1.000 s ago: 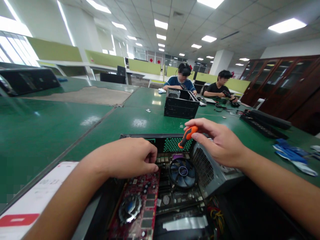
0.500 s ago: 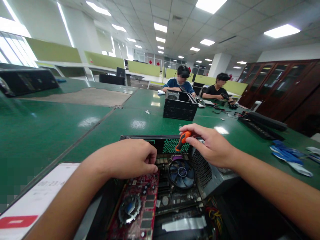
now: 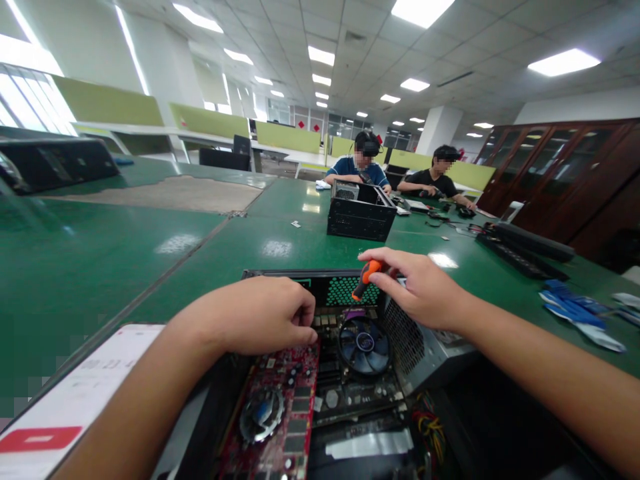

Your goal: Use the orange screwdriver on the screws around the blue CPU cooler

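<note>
An open computer case [image 3: 283, 274] lies in front of me. Inside it, a red graphics card [image 3: 300, 407] with a round silver fan sits on the left. My left hand [image 3: 267, 313] is closed at the card's far end, thumb and fingertips pinching its corner; the curled fingers are partly hidden. Over the case's far wall, my right hand [image 3: 425, 290] grips an orange and black screwdriver [image 3: 367, 279] by its handle, angled down to the left. Its tip cannot be made out. Below it are a dark CPU cooler fan [image 3: 365, 343] and, to the right, a grey power supply [image 3: 425, 360].
A phone [image 3: 100, 373] with a timer lies left, partly behind my left forearm. Another black case [image 3: 360, 217] stands farther back, before two co-workers. Blue and white gloves [image 3: 575, 313] and black panels [image 3: 520, 257] lie right. Coloured cables [image 3: 427, 427] bunch inside the case.
My hands stay almost where they were, with the screwdriver moved very slightly. The card appears a little farther right. At the back right, a co-worker's arm has reached out over the table.
</note>
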Motion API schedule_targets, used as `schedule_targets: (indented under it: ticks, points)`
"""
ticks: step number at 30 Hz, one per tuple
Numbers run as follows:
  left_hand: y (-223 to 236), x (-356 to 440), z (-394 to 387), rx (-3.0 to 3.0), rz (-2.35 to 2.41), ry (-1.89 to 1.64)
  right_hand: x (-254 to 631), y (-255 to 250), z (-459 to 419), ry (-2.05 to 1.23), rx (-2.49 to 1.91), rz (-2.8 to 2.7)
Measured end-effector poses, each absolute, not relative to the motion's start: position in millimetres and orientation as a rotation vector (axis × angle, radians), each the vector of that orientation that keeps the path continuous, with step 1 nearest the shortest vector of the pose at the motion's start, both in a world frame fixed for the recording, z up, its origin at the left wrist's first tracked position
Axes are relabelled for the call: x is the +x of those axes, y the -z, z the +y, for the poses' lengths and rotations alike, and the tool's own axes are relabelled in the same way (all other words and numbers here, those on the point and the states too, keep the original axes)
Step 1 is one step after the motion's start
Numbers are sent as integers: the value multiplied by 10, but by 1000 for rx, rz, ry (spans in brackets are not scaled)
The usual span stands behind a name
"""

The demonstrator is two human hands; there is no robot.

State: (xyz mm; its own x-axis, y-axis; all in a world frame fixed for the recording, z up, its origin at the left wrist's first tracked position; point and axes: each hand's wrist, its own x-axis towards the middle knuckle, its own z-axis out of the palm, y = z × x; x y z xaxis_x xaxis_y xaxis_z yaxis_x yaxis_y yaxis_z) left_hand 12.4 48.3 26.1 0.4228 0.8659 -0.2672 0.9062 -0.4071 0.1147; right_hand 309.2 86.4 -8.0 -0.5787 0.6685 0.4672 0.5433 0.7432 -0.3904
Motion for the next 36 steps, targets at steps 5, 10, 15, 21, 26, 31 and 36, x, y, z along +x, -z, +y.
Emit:
schedule_targets:
  ticks: [5,10,15,21,26,31,36]
  points:
    - [-279,144,469,2416,1561,276,3143,108,880,-365,-884,-2380]
    - [-286,140,477,2411,1562,266,3106,89,858,-429,-863,-2375]
    - [-267,120,492,2402,1550,250,3077,64,839,-451,-927,-2374]
    - [-230,83,500,2459,1510,201,3138,107,873,-484,-948,-2371]
    - [-238,89,510,2447,1533,243,3192,108,891,-479,-866,-2370]
    - [-230,84,526,2441,1526,219,3245,52,798,-462,-693,-2262]
    - [-198,48,537,2446,1520,188,3265,30,743,-443,-594,-2306]
